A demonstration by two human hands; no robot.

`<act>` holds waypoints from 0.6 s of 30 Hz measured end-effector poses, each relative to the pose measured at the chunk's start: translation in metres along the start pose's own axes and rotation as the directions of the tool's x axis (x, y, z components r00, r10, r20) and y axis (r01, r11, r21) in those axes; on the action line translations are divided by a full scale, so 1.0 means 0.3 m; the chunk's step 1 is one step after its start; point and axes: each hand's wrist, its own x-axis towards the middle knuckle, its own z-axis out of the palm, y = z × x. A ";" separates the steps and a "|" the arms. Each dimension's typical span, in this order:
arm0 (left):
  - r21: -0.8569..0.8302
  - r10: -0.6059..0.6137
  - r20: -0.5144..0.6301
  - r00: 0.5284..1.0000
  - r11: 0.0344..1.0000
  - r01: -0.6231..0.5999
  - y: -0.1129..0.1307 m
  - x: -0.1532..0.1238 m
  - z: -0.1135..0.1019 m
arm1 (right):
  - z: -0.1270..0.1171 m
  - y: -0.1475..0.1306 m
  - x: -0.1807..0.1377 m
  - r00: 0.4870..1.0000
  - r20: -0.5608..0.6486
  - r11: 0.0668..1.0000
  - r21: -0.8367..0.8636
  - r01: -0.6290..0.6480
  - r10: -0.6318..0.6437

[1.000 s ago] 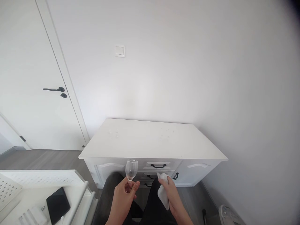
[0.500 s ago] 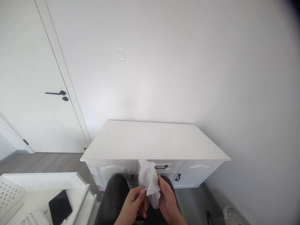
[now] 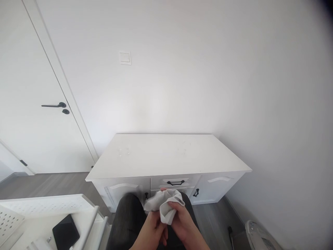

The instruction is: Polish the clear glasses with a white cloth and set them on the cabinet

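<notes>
A crumpled white sock (image 3: 162, 201) is held over my lap, in front of the cabinet's drawers. Its closed end points left, and its open edge folds over near my right thumb. My right hand (image 3: 183, 222) grips it, the thumb pressed on the folded edge and the other fingers mostly hidden behind the fabric. My left hand (image 3: 154, 225) is curled just below the sock, its upper fingers against the fabric and the others bent underneath.
A low white cabinet (image 3: 166, 156) with black handles stands against the wall ahead. At lower left is a white cart (image 3: 88, 222) holding a black flat object (image 3: 65, 232). A rounded appliance (image 3: 260, 236) sits at lower right. A closed door (image 3: 39, 132) is at left.
The sock has gone from hanging upright to lying sideways, its closed end now to the left. My right thumb has come onto its folded edge. The view has shifted slightly right.
</notes>
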 end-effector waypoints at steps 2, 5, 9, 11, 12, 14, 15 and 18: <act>-0.245 -0.095 0.182 0.979 0.960 0.139 -0.004 0.010 -0.011 | -0.011 -0.012 0.035 0.999 0.025 0.996 0.085 -0.028 0.026; -0.425 -0.163 0.306 0.938 0.858 0.288 -0.001 0.030 -0.019 | 0.007 -0.036 0.085 0.999 0.006 0.999 -0.011 0.038 -0.038; 0.036 0.030 -0.136 0.990 0.999 -0.025 0.024 0.052 -0.031 | 0.101 -0.066 0.110 0.891 -0.024 0.719 -0.601 0.350 -0.454; 0.315 0.205 -0.212 0.955 0.940 -0.132 0.039 0.049 -0.043 | 0.145 -0.074 0.107 0.814 -0.020 0.560 -0.735 0.381 -0.580; 0.358 0.243 -0.199 0.949 0.920 -0.161 0.045 0.044 -0.049 | 0.159 -0.076 0.105 0.812 -0.057 0.586 -0.721 0.369 -0.581; 0.233 0.204 -0.142 0.969 0.958 -0.168 0.051 0.028 -0.054 | 0.169 -0.076 0.101 0.902 -0.141 0.799 -0.534 0.278 -0.408; 0.090 0.144 -0.104 0.984 0.987 -0.135 0.051 0.020 -0.052 | 0.166 -0.073 0.099 0.954 -0.141 0.904 -0.382 0.194 -0.264; -0.327 -0.015 0.006 1.000 0.945 0.017 0.046 0.015 -0.032 | 0.144 -0.048 0.087 0.999 -0.040 0.996 -0.089 -0.017 0.013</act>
